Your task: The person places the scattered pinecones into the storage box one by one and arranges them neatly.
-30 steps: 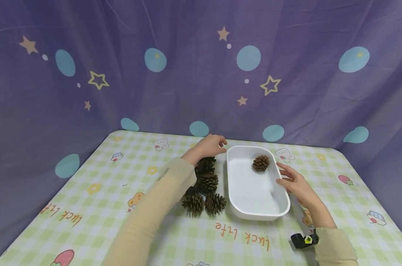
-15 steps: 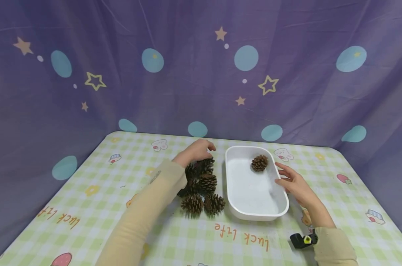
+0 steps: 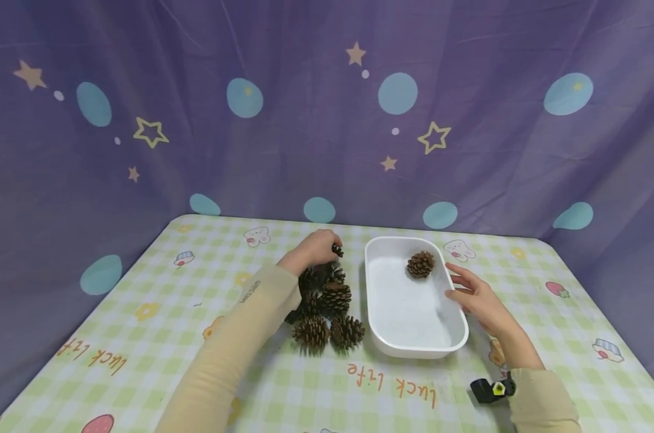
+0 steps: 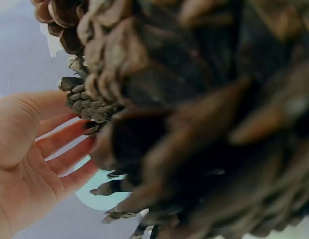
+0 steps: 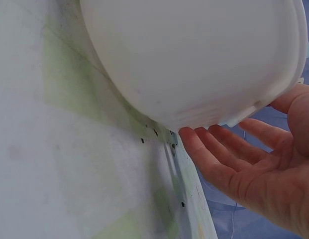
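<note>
My left hand (image 3: 317,246) holds a pine cone (image 3: 337,250) at the far end of a cluster of dark pine cones (image 3: 336,297). In the left wrist view, the thumb and fingers are round a pine cone (image 4: 92,103), partly hidden by larger, nearer cones (image 4: 194,124). To the right of the cluster stands a white rectangular basin (image 3: 383,346) with one brown pine cone (image 3: 421,264) at its far right. My right hand (image 3: 481,302) rests at the basin's right side. In the right wrist view, its lightly bent fingers (image 5: 214,154) touch the outer wall.
A green-and-white checked cloth (image 3: 159,361) with printed pictures covers the table. Behind it hangs a purple curtain (image 3: 305,150) with stars and blue ovals. A black camera (image 3: 489,390) sits at the right wrist.
My left hand has moved left, away from the basin's far corner and back over the far cones, and now holds one. My right hand has stayed at the basin's side.
</note>
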Demonstrator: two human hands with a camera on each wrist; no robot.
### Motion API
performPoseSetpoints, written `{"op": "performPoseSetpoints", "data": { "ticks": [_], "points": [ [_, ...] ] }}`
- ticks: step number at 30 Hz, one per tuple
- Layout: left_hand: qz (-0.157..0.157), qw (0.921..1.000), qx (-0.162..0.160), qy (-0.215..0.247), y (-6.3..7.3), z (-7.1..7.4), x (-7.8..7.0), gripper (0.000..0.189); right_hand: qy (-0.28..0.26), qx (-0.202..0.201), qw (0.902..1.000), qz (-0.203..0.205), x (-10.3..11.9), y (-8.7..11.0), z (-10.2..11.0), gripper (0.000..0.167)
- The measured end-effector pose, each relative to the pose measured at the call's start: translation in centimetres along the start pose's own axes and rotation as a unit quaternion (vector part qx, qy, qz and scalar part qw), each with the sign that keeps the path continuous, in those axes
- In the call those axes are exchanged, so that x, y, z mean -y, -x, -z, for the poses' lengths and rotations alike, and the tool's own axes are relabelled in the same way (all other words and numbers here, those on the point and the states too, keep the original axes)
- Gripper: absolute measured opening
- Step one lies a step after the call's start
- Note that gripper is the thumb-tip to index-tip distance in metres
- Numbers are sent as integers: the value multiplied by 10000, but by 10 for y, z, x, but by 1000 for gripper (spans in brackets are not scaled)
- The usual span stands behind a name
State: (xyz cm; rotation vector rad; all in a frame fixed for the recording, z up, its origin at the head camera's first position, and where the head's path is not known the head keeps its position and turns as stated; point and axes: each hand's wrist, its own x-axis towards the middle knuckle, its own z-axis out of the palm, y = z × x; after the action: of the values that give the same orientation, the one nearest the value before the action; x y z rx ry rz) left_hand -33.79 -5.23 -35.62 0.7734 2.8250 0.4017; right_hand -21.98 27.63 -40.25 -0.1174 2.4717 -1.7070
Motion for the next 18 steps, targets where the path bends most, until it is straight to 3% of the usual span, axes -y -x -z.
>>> {"op": "performPoseSetpoints", "data": {
  "ticks": [18],
  "points": [
    [291,9990,-352,-15,0,-8,2,38,-65,9,10000,48,0,1,-1,66]
  ]
}}
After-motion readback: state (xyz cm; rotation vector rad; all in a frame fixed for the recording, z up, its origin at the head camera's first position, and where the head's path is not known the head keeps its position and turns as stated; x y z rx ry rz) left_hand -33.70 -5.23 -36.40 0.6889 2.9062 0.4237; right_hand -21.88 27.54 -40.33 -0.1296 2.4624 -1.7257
